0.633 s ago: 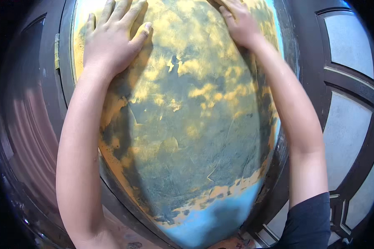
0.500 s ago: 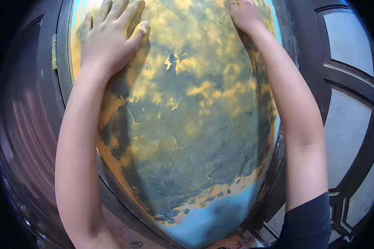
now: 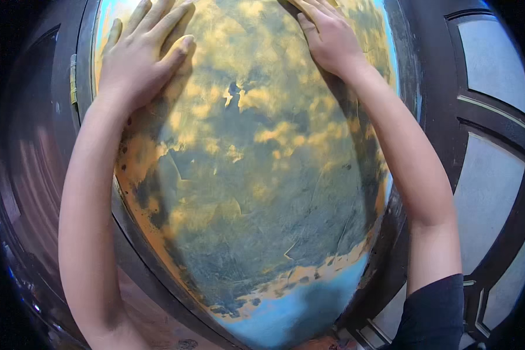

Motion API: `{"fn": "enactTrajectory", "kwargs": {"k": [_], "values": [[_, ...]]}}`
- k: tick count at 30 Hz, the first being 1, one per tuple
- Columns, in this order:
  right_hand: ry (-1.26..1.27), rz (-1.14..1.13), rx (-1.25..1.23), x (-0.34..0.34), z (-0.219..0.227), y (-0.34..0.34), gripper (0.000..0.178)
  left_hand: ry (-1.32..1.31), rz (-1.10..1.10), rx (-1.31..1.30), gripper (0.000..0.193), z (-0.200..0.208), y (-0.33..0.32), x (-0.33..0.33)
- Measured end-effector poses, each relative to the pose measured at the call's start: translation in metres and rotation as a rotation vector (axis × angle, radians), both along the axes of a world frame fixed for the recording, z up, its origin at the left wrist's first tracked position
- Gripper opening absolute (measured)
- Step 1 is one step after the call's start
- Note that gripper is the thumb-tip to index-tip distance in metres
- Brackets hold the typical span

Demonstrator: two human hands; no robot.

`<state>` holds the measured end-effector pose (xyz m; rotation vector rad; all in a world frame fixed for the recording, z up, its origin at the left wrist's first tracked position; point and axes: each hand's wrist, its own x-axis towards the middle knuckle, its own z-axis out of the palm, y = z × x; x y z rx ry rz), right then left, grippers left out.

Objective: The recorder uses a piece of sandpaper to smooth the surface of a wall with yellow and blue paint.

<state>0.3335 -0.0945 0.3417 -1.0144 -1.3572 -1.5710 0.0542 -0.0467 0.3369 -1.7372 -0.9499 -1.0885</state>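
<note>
A tall panel [image 3: 274, 192] fills the middle, coated in patchy yellow and grey-green, with scuffed and chipped spots. Light blue paint [image 3: 297, 309] shows along its lower end and at the side edges. My left hand [image 3: 143, 58] rests flat on the panel's upper left, fingers spread, with yellow dust on them. At the upper right, my right hand [image 3: 335, 44] bears on the panel with its fingers together, pointing up and left. The top edge of the picture cuts off its fingertips. Something dark shows beside them; whether it is a held thing or a shadow is unclear.
A dark frame [image 3: 140, 245] borders the panel, with a brass-coloured hinge [image 3: 73, 81] on the left. Dark glossy wood [image 3: 38, 169] stands left of it. On the right is a dark door with pale inset panes [image 3: 487, 192].
My right hand has come down and left across the panel, so more of it shows. My left hand appears slightly further left, as the view has shifted a little.
</note>
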Motion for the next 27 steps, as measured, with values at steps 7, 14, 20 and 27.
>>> {"fn": "enactTrajectory", "kwargs": {"k": [7, 14, 20, 27], "values": [[0.188, 0.056, -0.123, -0.011, 0.015, -0.024, 0.042, 0.071, -0.005, 0.596, 0.056, 0.018, 0.082, -0.028], [0.106, 0.066, -0.066, 0.029, 0.04, -0.034, 0.041, 0.044, -0.035, 0.575, 0.056, 0.034, 0.084, -0.015], [0.037, 0.086, -0.23, 0.023, 0.028, -0.036, 0.043, -0.008, 0.033, 0.604, 0.054, 0.041, 0.091, -0.007], [0.087, 0.036, -0.225, 0.027, 0.033, -0.028, 0.045, -0.048, 0.073, 0.619, 0.055, 0.053, 0.096, -0.002]]}}
